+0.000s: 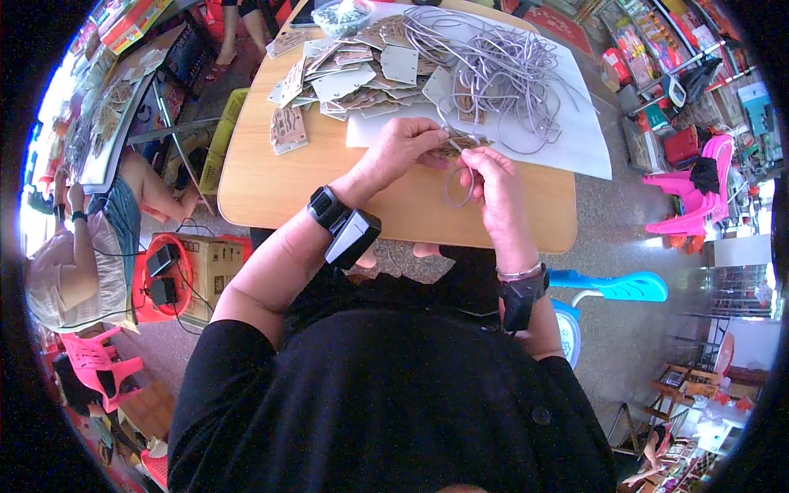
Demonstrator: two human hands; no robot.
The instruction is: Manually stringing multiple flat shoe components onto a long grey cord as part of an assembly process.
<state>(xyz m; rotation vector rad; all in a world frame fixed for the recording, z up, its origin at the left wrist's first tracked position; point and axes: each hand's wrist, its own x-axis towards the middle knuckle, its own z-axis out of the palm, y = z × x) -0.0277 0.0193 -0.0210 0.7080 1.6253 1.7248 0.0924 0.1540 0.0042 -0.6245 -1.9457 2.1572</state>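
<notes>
I look down through the head camera at a light wood table [288, 193]. My left hand [408, 148] and right hand [493, 174] are close to each other over the near part of it. A small brown flat piece [468, 144] is between them, at the fingertips. A thin purple-grey cord [448, 197] hangs in a round loop under the right hand. The right grip is pinched on that cord, thumb against finger. The left fingers are bunched up by the brown piece, but I can't tell if that grip is squeezing the piece, the cord or both.

Past my hands is a big messy tangle of cords [514, 70], the same colour as the loop. It lies mostly on a white sheet [588, 152]. To the left of the tangle is a heap of flat pieces [362, 78], some brown and some pale grey. One loose piece [288, 130] lies near the heap, on the bare wood. Behind the heap is a see-through bowl [341, 18] with lots of tiny things in it. Off to the left, another person [78, 263] sits at another table [111, 135].
</notes>
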